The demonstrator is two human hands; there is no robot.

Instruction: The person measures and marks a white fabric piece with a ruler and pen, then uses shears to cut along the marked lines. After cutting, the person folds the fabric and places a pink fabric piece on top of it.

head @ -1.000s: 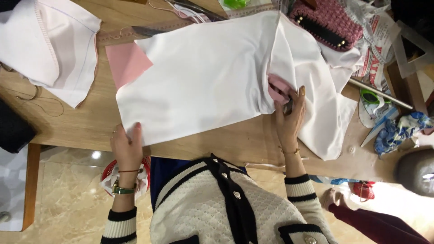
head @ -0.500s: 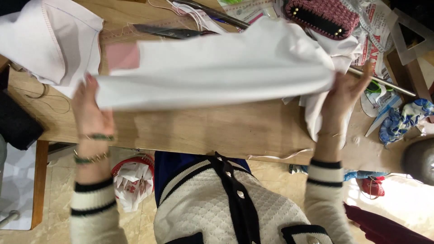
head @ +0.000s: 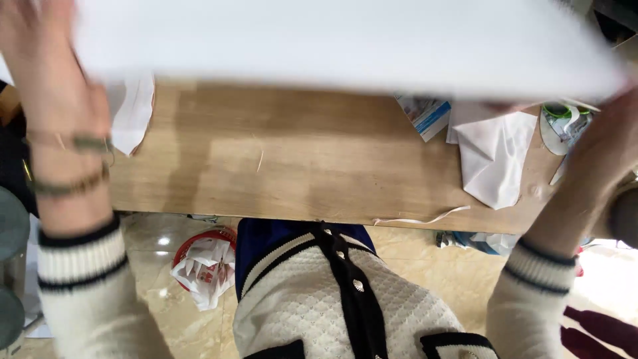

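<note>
A white cloth is held up close to the camera, blurred, filling the top of the view and hiding the far table. The left hand grips its left edge and the right hand its right edge, well apart; the fingers are blurred and partly cut off. Below the cloth, a white scrap lies at right, another white piece at left, both partly covered.
</note>
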